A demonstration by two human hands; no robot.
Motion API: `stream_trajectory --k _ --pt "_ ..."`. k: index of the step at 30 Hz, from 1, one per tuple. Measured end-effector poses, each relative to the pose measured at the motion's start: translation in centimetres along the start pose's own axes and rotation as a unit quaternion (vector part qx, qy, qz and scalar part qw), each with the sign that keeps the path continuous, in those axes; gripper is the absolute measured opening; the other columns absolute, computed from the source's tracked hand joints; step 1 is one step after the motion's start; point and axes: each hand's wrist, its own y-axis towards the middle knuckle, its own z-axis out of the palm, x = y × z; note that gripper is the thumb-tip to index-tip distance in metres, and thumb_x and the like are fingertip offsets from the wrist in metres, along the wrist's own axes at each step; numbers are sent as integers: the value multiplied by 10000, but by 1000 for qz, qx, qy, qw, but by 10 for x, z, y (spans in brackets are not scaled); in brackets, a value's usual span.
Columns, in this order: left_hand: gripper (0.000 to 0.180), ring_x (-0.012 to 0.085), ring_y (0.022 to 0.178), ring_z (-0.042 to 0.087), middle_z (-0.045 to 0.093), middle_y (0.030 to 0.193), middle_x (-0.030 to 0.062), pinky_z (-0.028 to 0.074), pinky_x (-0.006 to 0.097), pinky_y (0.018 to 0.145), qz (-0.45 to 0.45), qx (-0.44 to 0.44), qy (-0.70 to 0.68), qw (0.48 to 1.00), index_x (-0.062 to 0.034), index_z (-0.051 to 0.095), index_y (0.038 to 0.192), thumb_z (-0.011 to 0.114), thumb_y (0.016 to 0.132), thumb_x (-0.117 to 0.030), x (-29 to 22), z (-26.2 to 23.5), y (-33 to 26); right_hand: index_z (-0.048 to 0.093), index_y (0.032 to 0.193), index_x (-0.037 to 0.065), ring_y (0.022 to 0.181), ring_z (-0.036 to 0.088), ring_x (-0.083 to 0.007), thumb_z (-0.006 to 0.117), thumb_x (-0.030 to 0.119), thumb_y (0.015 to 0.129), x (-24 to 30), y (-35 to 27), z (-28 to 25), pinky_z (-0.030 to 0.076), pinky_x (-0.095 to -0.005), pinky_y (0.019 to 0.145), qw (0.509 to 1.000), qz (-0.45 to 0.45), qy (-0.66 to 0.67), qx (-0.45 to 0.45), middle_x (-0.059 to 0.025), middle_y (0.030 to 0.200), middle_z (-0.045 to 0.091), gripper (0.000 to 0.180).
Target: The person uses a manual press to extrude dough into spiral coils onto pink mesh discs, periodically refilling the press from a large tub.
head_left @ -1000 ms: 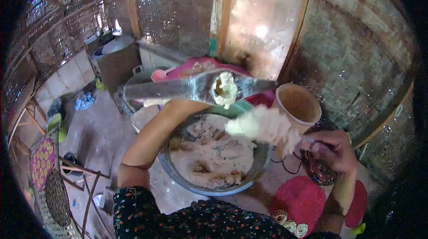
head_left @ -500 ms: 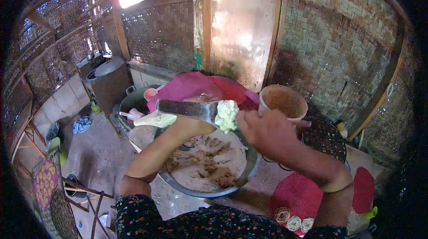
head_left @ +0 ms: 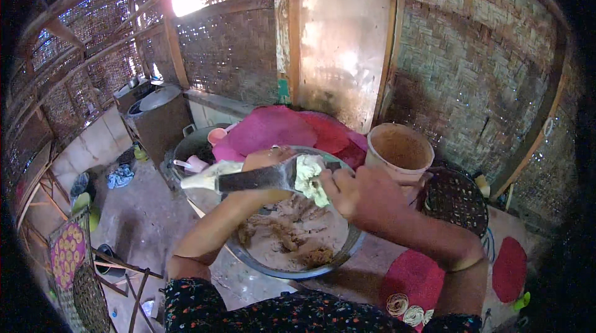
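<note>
A dark flat bar-like tool (head_left: 257, 179) is held level above a wide metal basin (head_left: 279, 273). Pale cloth-like wrapping (head_left: 200, 180) covers its left end, and a crumpled whitish-green lump (head_left: 310, 175), cloth or dough, sits toward its right end. My left hand (head_left: 268, 157) is closed round the tool from behind, partly hidden by it. Curled fingers of my right hand (head_left: 360, 193) press against the whitish lump from the right. Below in the basin lies a crumbly pale-brown floury mix (head_left: 310, 240) with darker brown clumps.
Pink and red round mats (head_left: 267, 131) are piled behind the basin. A brown-stained bucket (head_left: 400, 147) and dark woven basket (head_left: 456, 199) stand at right. Coiled strands (head_left: 397, 304) lie on a red mat (head_left: 413, 277) at lower right. A pot with pink scoops (head_left: 195, 162) is at left.
The tool has shifted down and slightly left in my hands, now tilting up at its right end. A dark part shows beyond the whitish lump. My right fingers remain at the lump.
</note>
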Motion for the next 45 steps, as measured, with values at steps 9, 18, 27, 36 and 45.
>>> stream_trajectory --k 9,18,27,36,45 --pt "498 295 899 600 618 991 120 476 370 811 -99 11 -125 987 -79 597 1024 691 568 -255 37 7 -23 547 1016 9 589 515 -163 525 138 732 -22 -32 -39 393 -324 451 995 73 24 -62 -36 718 476 313" --pt "497 304 830 609 616 953 152 491 390 725 -60 -17 -143 988 -77 606 982 703 532 -263 -19 -16 -1 526 1059 33 608 546 -180 527 146 722 13 -2 0 427 -333 458 1000 -3 4 15 -39 708 494 355" --pt "384 207 919 590 621 977 89 451 341 822 -78 -45 -115 989 -82 587 996 718 649 -180 7 -9 -1 531 1047 20 576 534 -192 523 132 736 -18 -37 -13 416 -311 432 991 102 74 -33 -60 704 496 331" --pt "342 263 817 616 629 881 111 487 369 724 49 -43 -67 996 -84 621 884 678 613 -285 -18 4 -8 534 978 -62 585 537 -184 536 122 720 15 -14 6 416 -311 427 999 -35 25 -14 -82 707 497 317" --pt "347 282 826 600 629 878 110 482 369 748 -73 -9 -193 978 -100 625 902 683 591 -244 4 0 -23 506 1129 34 606 520 -195 530 128 707 -14 -38 -17 443 -322 494 998 62 11 -14 -49 727 487 433"
